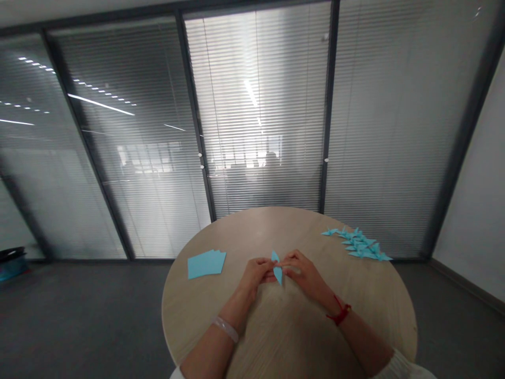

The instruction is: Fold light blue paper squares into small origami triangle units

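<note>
A small folded piece of light blue paper is held between my two hands above the middle of the round table. Its pointed ends stick out above and below the fingers, and its centre is partly hidden by them. From the left, my left hand is closed, with thumb and fingers pinching the paper. My right hand pinches it from the other side, thumb and forefinger meeting near the paper's middle. Which exact fold each hand grips is too small to make out.
A stack of blue paper sheets lies on the wooden table, left of my hands. Several folded blue paper cranes are clustered near the right edge. Behind the table stand glass partitions with blinds. A dark-rimmed bin is at far left.
</note>
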Demonstrator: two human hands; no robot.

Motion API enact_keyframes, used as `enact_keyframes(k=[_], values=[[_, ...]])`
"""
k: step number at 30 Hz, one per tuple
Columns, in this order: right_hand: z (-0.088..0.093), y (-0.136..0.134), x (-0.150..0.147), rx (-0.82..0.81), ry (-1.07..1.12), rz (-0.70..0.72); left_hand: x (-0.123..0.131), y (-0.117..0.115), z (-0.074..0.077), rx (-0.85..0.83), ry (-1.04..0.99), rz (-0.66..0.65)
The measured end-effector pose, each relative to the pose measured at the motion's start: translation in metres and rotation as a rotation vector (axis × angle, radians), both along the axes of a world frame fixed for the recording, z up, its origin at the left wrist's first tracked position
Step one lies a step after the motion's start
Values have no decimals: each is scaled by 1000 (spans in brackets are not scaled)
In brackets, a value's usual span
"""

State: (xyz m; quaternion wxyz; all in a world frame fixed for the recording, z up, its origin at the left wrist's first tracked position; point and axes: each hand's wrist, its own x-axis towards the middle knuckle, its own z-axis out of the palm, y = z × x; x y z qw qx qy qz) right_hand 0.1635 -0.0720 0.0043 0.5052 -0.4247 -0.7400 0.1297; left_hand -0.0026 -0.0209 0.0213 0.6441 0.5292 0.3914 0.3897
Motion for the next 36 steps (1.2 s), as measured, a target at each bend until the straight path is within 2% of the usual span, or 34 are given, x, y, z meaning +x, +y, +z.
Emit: enact_keyframes(k=[4, 9, 20, 27, 36], values=[[-1, 0, -1, -17, -54, 41, 0, 1, -1, -8, 22, -24], [1, -1, -2, -42, -64, 27, 0, 2, -1, 5, 68, -25], [-7, 7, 6, -204, 47, 52, -1, 4, -4, 44, 45, -70], [-4, 6, 3, -154, 100, 39, -1, 7, -8, 46, 33, -124], [-9, 7, -3, -104, 159, -6, 3, 6, -14, 29, -17, -138]])
